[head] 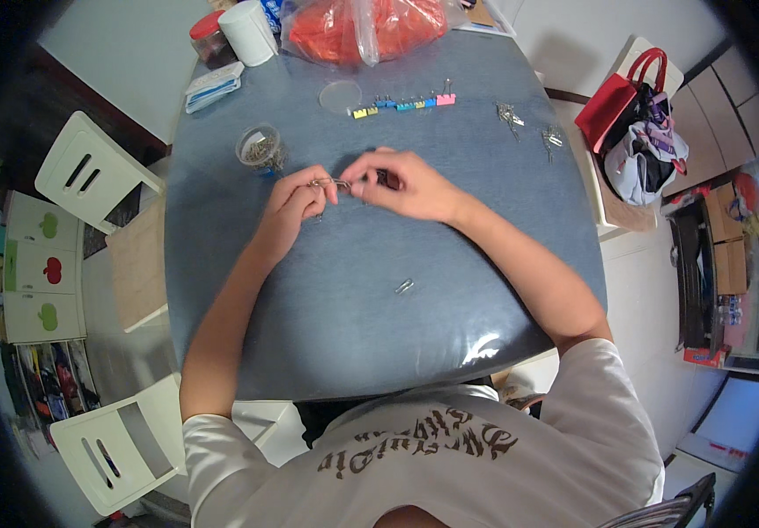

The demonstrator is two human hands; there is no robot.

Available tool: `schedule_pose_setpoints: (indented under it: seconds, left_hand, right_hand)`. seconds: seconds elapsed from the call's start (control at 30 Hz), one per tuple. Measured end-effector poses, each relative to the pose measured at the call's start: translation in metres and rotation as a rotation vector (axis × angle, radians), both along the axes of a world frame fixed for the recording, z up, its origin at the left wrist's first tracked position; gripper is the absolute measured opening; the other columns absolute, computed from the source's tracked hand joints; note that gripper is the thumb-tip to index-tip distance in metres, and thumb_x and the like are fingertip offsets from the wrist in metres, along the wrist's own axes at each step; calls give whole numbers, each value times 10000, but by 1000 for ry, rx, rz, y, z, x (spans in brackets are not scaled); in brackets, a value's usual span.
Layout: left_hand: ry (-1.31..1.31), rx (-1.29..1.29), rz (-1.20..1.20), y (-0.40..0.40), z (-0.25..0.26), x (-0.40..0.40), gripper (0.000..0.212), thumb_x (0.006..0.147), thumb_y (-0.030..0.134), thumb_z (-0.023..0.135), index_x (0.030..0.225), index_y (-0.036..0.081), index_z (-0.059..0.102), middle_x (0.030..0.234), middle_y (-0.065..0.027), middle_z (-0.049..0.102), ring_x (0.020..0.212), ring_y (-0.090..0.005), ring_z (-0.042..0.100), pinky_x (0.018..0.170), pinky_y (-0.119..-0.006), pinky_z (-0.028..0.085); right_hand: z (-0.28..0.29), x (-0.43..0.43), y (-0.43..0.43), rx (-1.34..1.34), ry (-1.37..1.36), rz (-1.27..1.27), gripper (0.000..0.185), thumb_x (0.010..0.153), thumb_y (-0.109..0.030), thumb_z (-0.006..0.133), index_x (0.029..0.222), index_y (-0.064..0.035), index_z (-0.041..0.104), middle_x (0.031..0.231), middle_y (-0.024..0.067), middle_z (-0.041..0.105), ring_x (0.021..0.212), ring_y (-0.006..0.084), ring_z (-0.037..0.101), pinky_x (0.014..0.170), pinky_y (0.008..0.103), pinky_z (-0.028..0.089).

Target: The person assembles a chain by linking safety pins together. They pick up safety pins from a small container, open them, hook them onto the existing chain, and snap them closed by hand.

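My left hand (297, 201) pinches small metal paper clips (321, 183) near the middle of the grey-blue table (353, 330). Close on its right, my right hand (409, 183) holds the other end of the clips between thumb and fingertips. Whether the clips are linked is too small to tell. Left of the hands stands a round clear plastic tub (259, 146) with metal clips in it. One loose paper clip (404, 286) lies nearer my body. Beyond the hands, coloured binder clips (406, 104) form a row, with a clear round lid (340, 97) at its left end.
Two small piles of metal clips (509, 117) (552, 138) lie at the right. Along the far edge are a red bag in clear plastic (366, 30), a white paper roll (247, 33), a red-lidded jar (212, 38) and a tissue pack (214, 87). Chairs flank the table.
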State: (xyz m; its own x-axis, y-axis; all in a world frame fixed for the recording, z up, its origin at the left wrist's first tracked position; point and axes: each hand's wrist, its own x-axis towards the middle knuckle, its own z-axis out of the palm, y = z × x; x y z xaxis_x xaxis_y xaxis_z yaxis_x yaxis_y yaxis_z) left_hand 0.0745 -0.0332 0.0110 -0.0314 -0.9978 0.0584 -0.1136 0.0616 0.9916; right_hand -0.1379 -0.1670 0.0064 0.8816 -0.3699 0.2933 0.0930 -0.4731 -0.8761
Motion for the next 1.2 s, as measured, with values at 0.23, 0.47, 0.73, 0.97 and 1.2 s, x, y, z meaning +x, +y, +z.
schedule_pose_setpoints:
  seconds: [0.23, 0.47, 0.73, 0.97, 1.2]
  left_hand:
    - [336, 32, 10, -9, -13, 8, 181, 974, 132, 418, 809, 101, 487, 637, 61, 357, 539, -58, 300, 514, -258, 240]
    - [469, 31, 59, -8, -14, 18, 175, 989, 151, 447, 816, 125, 449, 631, 65, 315, 507, -45, 278, 469, -239, 208]
    - [428, -5, 91, -7, -10, 7, 201, 991, 162, 436, 795, 123, 418, 639, 63, 307, 520, -44, 263, 479, -240, 209]
    - [418, 11, 91, 1, -5, 10, 200, 991, 202, 483, 812, 119, 448, 637, 70, 299, 525, -44, 258, 483, -243, 202]
    - [-85, 135, -9, 16, 63, 22, 142, 1007, 171, 548, 925, 78, 616, 666, 91, 366, 563, -15, 293, 507, -231, 226]
  right_hand:
    - [-1, -4, -10, 107, 71, 137, 147, 955, -94, 741, 1097, -59, 751, 934, -22, 715, 764, 73, 512, 693, 262, 461]
    - [7, -8, -28, 570, -77, 134, 154, 1034, -112, 663, 1144, -20, 719, 826, -28, 648, 713, 44, 546, 649, 217, 444]
    - [34, -43, -71, 318, 125, 41, 216, 1055, -159, 611, 1174, -19, 725, 758, -48, 556, 706, 48, 490, 638, 225, 410]
    - [72, -76, -98, 77, 296, 41, 213, 1053, -176, 622, 1149, -29, 742, 959, -20, 670, 779, 58, 551, 717, 246, 497]
    - [117, -96, -78, -11, 319, -30, 214, 1064, -192, 624, 1155, -33, 735, 935, -27, 662, 754, 60, 547, 681, 232, 463]
